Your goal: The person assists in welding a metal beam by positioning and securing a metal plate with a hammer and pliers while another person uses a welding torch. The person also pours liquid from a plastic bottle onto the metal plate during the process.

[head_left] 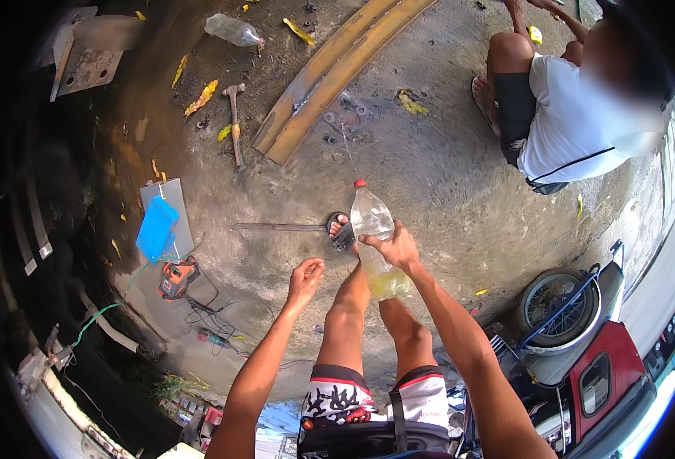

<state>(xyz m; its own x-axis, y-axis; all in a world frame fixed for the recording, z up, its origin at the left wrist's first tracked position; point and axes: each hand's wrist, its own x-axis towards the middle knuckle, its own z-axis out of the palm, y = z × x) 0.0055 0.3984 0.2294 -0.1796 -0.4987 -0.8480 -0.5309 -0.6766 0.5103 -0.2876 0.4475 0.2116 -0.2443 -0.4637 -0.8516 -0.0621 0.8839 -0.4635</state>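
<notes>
My right hand [395, 247] grips a large clear plastic bottle [373, 214] with a red cap, tilted so that the cap points away from me. Liquid shows inside, yellowish towards the bottom. Beyond the cap, a thin pale streak runs towards wet, dark ground near a curved rusty metal beam [314, 88]. Left of the bottle, my left hand [305, 281] hangs in the air with its fingers curled in; nothing shows in them. A long thin metal bar [280, 227] lies on the ground ahead of it, reaching to my sandalled foot [340, 229].
A hammer [235, 126] lies left of the beam, with another plastic bottle [233, 30] farther off. At left are a blue case [157, 229], an orange-black machine [179, 278] and loose cables. A person [574, 107] crouches at far right; a wheeled vehicle [558, 307] stands at near right.
</notes>
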